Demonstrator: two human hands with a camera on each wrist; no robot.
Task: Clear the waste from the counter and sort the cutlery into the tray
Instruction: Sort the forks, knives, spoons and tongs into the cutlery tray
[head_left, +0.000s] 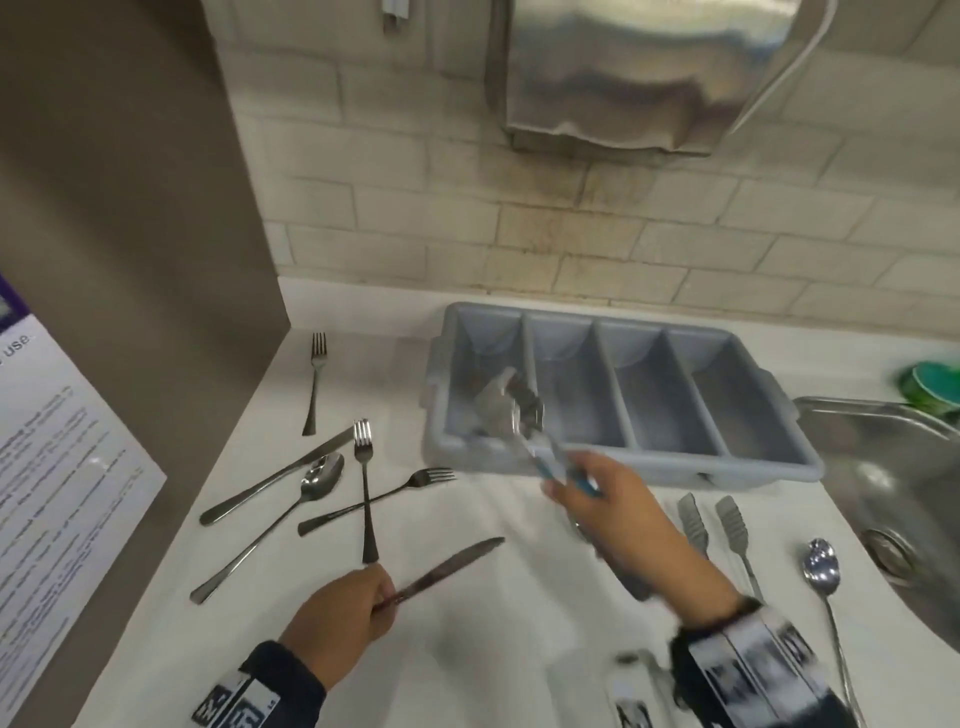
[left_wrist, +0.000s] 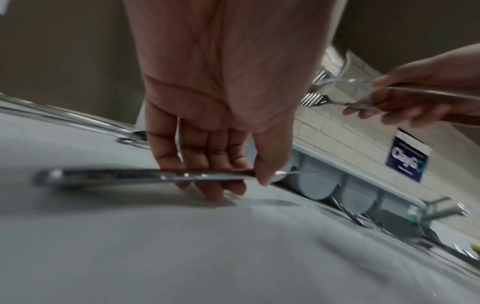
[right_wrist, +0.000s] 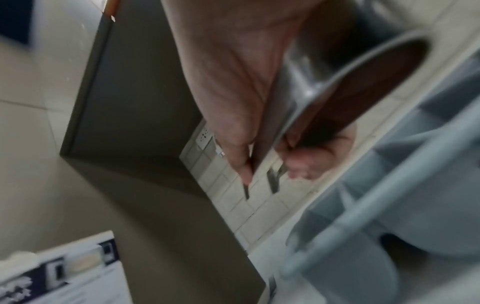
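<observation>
A grey cutlery tray (head_left: 727, 466) with four compartments stands at the back of the white counter (head_left: 509, 644). My right hand (head_left: 582, 493) grips a blurred bunch of forks (head_left: 511, 410) by the handles, their heads over the tray's leftmost compartment. The left wrist view shows that hand (left_wrist: 405, 100) and the fork tines (left_wrist: 313, 100). Near the front edge my left hand (head_left: 363, 603) pinches a table knife (head_left: 452, 564) by its handle, just above the counter; the left wrist view shows the fingers (left_wrist: 207, 164) curled round the knife (left_wrist: 116, 174).
Loose on the left lie a fork (head_left: 315, 384), a knife (head_left: 280, 475), a spoon (head_left: 291, 514) and two crossed forks (head_left: 364, 483). Two forks (head_left: 693, 525) and a spoon (head_left: 821, 566) lie right of my right arm. A steel sink (head_left: 883, 493) is at the right, a cabinet panel (head_left: 130, 234) at the left.
</observation>
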